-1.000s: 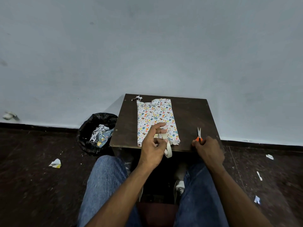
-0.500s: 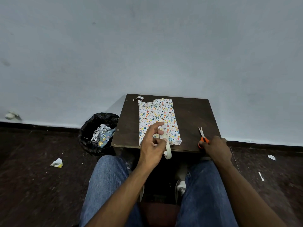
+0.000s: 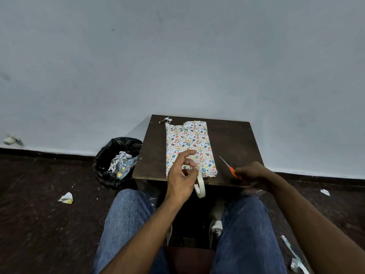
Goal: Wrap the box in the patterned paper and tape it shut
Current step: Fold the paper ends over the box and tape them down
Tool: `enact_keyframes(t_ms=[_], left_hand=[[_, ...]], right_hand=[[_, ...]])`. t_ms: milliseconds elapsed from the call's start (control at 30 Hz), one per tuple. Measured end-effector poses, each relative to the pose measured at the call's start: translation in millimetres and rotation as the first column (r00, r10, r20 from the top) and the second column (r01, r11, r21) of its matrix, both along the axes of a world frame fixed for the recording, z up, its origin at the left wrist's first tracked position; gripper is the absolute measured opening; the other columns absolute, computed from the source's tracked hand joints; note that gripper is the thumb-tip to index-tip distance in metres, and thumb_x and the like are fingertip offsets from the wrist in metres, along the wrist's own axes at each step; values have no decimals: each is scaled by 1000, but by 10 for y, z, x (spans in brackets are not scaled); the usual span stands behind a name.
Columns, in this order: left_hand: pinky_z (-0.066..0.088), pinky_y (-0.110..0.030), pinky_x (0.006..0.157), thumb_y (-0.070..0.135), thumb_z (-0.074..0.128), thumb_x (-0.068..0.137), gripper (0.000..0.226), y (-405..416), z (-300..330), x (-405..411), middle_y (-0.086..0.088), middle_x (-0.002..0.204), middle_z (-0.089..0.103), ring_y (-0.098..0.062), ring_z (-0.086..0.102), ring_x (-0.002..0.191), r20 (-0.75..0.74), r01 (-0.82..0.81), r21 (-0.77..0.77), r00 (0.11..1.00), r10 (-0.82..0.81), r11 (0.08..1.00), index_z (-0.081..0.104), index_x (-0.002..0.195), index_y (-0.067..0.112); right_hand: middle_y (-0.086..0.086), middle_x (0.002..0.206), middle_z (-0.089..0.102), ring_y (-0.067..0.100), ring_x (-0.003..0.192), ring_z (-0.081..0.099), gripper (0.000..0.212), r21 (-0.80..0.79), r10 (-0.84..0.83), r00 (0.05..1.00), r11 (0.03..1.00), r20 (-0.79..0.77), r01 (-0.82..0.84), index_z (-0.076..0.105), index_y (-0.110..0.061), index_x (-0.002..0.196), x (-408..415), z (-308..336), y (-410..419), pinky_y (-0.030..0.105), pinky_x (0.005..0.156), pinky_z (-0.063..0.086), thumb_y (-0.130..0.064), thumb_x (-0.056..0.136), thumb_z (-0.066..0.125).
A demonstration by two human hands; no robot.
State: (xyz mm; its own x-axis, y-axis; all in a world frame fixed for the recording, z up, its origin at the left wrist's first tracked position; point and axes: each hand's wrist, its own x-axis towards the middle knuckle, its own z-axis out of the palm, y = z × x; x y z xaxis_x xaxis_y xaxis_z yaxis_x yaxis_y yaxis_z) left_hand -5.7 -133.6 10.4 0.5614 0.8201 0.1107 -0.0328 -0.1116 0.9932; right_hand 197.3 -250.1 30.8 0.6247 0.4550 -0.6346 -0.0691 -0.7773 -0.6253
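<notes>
Box (image 3: 190,147), already covered in the patterned paper, lies flat on the small dark table (image 3: 233,139), long side running away from the person.

The left hand (image 3: 182,175) hovers over its near end, fingers curled, pinching one cream roll of tape (image 3: 200,186) that hangs off the table edge. The right hand (image 3: 251,173) is clamped round one pair of orange-handled scissors (image 3: 229,168), thin blades pointing at the box. A black bin (image 3: 115,161) of paper scraps stands on the left.
</notes>
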Motion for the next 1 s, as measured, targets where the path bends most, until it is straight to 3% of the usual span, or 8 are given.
enact_keyframes(t_ms=[100, 233, 367, 500, 600, 733, 867, 1000], left_hand=[[53, -40, 64, -6, 62, 87, 45, 11, 2, 0, 5, 77, 56, -11, 53, 66, 17, 10, 7, 1000, -10, 1000, 63, 112, 31], [43, -21, 51, -9, 62, 87, 42, 35, 30, -25, 7, 75, 56, -9, 44, 55, 16, 41, 8, 999, -41, 999, 62, 112, 25], [47, -31, 56, -8, 62, 87, 43, 48, 12, -44, 2, 78, 56, -14, 46, 55, 22, 81, 19, 996, -81, 997, 63, 112, 27], [50, -45, 57, 3, 62, 85, 43, 28, -6, -58, 1, 80, 58, -45, 52, 57, 27, 138, 7, 990, -139, 990, 63, 111, 36], [46, -33, 56, 4, 61, 84, 43, -3, -8, -71, 0, 81, 58, -43, 53, 56, 24, 166, -6, 986, -166, 986, 63, 111, 37], [51, -51, 63, 2, 60, 83, 43, -37, -5, -55, 5, 81, 57, -56, 51, 61, 42, 204, -34, 978, -203, 978, 64, 109, 36], [52, -59, 65, 5, 61, 83, 41, -28, -41, -48, 9, 80, 57, -31, 44, 57, 23, 201, -32, 980, -200, 979, 64, 112, 35], [50, -65, 69, 5, 61, 82, 40, -41, -34, -49, 11, 78, 56, -28, 47, 61, 15, 199, -62, 980, -199, 978, 65, 110, 34]], right_hand=[[18, 82, 58, 16, 69, 60, 13, 201, 174, 984, 966, -39, -163, 64, -2, 83, 24, 25, -6, 43, 60, 62, -11, 91, 67], [6, 81, 69, 11, 75, 63, 20, 234, 424, 904, 875, 53, -424, 68, -7, 84, -24, 142, -1, 34, 53, 57, -24, 82, 78], [-13, 64, 64, 4, 61, 59, 33, 36, 653, 726, 738, 218, -674, 64, -19, 75, -43, 269, 8, 31, 56, 52, -42, 67, 88], [-11, 64, 53, 3, 58, 48, 47, -144, 775, 498, 586, 389, -798, 54, -23, 65, -48, 247, 58, 26, 60, 39, -57, 62, 87], [-10, 70, 54, 4, 64, 49, 49, -190, 798, 446, 551, 405, -813, 52, -26, 65, -68, 226, 89, 28, 62, 40, -62, 60, 85], [-10, 75, 54, 8, 69, 51, 51, -229, 810, 400, 526, 430, -819, 52, -26, 68, -94, 220, 122, 32, 65, 42, -64, 61, 83], [-11, 75, 56, 8, 71, 53, 47, -208, 799, 402, 531, 448, -822, 52, -27, 67, -96, 222, 119, 34, 67, 43, -62, 63, 83], [-12, 77, 56, 7, 73, 52, 41, -260, 804, 349, 511, 482, -819, 50, -28, 68, -113, 252, 124, 32, 66, 41, -55, 73, 80]])
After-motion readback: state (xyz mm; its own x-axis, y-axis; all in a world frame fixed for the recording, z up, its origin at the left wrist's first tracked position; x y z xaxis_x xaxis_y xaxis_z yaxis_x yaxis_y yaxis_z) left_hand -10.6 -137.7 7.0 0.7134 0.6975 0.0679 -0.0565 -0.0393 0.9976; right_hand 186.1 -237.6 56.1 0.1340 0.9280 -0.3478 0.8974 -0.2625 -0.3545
